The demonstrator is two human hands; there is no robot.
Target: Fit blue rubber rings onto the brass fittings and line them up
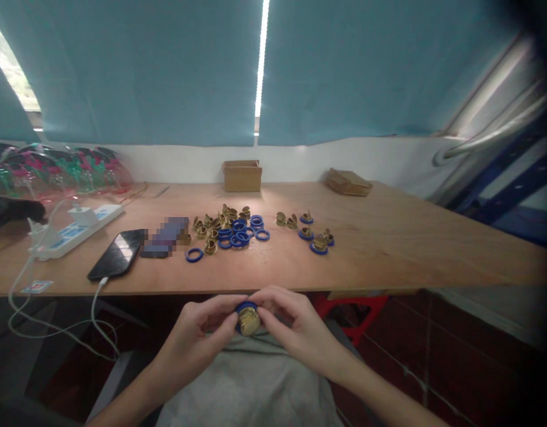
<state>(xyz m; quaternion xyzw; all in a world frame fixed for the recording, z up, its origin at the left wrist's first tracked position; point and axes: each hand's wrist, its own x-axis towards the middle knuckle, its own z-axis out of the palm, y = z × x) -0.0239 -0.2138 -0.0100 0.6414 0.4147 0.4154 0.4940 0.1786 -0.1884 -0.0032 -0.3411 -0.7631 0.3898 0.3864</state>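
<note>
Both my hands meet in front of the table's near edge, above my lap. My left hand (206, 326) pinches the left side of a gold metal fitting with a blue ring (249, 320) around it. The fingertips of my right hand (291, 317) close on its other side. On the table ahead lie loose blue rings (240, 239) in a heap. Gold metal fittings (211, 225) are gathered beside and behind them. To the right stand several gold fittings with blue rings around their bases (319, 244).
A phone (117, 255) on a charging cable and a white power strip (77, 231) lie at the left. Behind are a small cardboard box (242, 177), a flattened brown packet (348, 181) and plastic-wrapped bottles (55, 172). A red stool (353, 314) stands below the table.
</note>
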